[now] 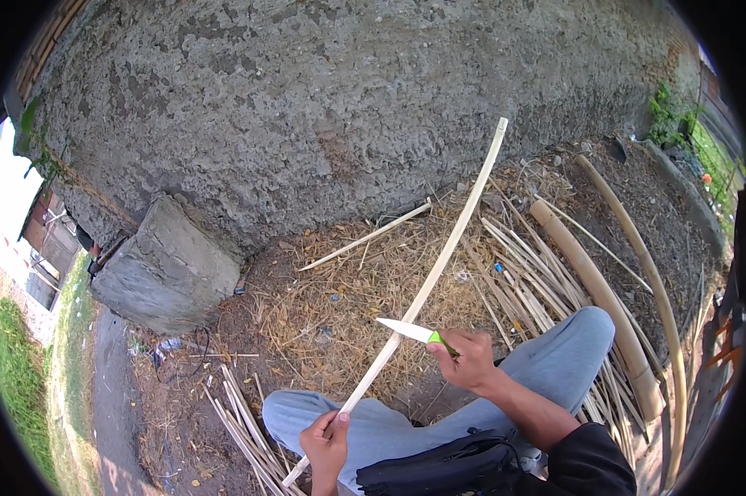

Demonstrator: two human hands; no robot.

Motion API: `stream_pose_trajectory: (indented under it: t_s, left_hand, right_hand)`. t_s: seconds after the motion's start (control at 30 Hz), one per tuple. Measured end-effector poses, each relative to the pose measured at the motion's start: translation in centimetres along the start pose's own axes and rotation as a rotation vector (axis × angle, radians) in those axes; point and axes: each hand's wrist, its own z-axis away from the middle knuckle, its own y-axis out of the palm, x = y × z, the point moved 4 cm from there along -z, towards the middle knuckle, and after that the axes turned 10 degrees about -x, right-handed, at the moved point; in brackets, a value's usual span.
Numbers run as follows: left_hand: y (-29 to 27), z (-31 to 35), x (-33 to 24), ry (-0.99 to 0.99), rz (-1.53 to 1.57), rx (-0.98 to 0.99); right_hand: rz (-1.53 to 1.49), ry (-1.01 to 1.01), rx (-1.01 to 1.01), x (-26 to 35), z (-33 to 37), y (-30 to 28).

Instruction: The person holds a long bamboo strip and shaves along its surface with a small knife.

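A long pale bamboo strip [449, 255] slants across my lap, its far end raised up in front of the wall. My left hand [325, 440] is closed around its lower part, near the bottom end. In my right hand [465, 359] is a knife [406, 329] with a white blade and a bright green handle, most of the handle hidden by my fingers. The blade points left and lies across the strip, above my left hand. Whether its edge bites into the bamboo I cannot tell.
Split bamboo strips [526, 277] lie in a heap at the right, beside a thick bamboo pole [600, 302] and a thinner curved one [650, 269]. More strips [245, 430] rest at lower left. A concrete block [170, 269] stands by the rough wall [331, 99]. Shavings [340, 331] litter the ground.
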Motion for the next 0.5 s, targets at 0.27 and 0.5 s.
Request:
stream_pose_trajectory:
  t_s: [0.27, 0.5]
  left_hand:
    - [-0.6, 0.9, 1.4, 0.044, 0.025, -0.059]
    - [-1.1, 1.7, 2.9, 0.038, 0.011, -0.085]
  right_hand:
    - [-0.014, 0.020, -0.006, 0.3, 0.6, 0.3]
    - [-0.067, 0.122, -0.021, -1.1, 1.0, 0.3]
